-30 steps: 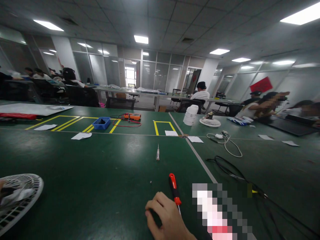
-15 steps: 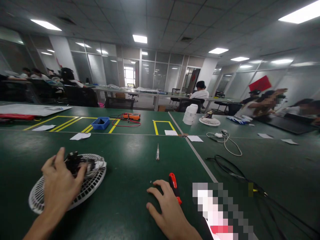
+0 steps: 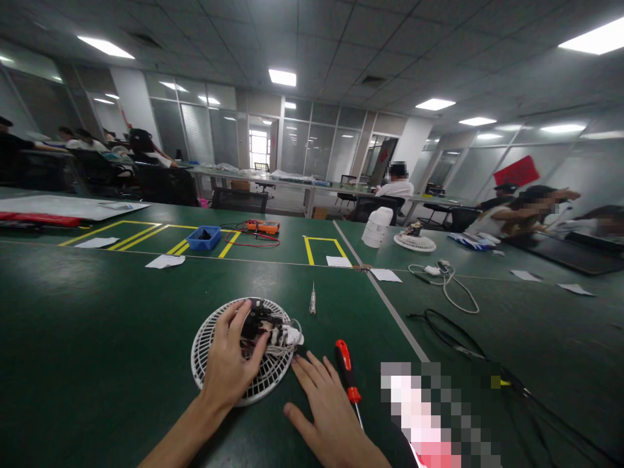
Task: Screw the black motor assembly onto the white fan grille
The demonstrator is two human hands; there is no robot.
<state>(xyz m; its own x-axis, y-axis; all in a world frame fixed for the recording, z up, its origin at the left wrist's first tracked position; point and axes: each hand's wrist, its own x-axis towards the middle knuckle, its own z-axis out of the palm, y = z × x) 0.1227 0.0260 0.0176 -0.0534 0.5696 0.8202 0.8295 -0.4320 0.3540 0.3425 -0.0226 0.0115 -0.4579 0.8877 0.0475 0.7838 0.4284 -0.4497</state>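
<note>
A round white fan grille (image 3: 208,338) lies on the green table in front of me, with a black motor assembly (image 3: 266,328) and white wiring on top. My left hand (image 3: 233,354) is wrapped round the motor assembly, thumb on its near side and fingers on its left; part of the grille is hidden beneath. Fingers stretched, my right hand (image 3: 322,396) lies low at the grille's right edge by the white wire end; whether it touches is hard to tell. Just right of that hand rests a red and black screwdriver (image 3: 347,370). Farther off lies a small clear-handled screwdriver (image 3: 312,300).
Toward the back stand a blue bin (image 3: 203,239), an orange multimeter (image 3: 263,227) with red leads, a white cylindrical part (image 3: 377,227) and another fan grille (image 3: 414,242). Black cable (image 3: 468,344) and white cable (image 3: 451,286) lie at right. People sit beyond the table.
My left hand has brought the fan grille and motor assembly rightward, from the far left to beside my right hand. The right hand stays nearly in place, its fingers now lower and straighter.
</note>
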